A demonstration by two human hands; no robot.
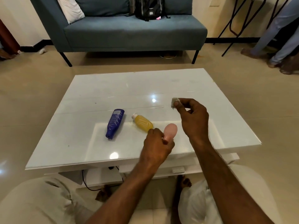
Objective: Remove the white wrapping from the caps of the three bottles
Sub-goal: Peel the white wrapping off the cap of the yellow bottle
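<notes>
My left hand (157,145) grips a pink bottle (170,130) by its lower end, the rounded end pointing up and away over the white table (80,126). My right hand (192,120) is raised to the right of it and pinches a small piece of white wrapping (174,102) between thumb and fingers. A blue bottle (115,122) lies on the table to the left, cap end toward me. A yellow bottle (143,123) lies beside it with a whitish cap (134,116) pointing away to the left.
A blue-grey sofa (129,33) stands beyond the table with a black backpack (149,8) and a white cushion (70,8) on it. Another person's legs (275,38) are at the far right by black chair legs. My knees are under the table's near edge.
</notes>
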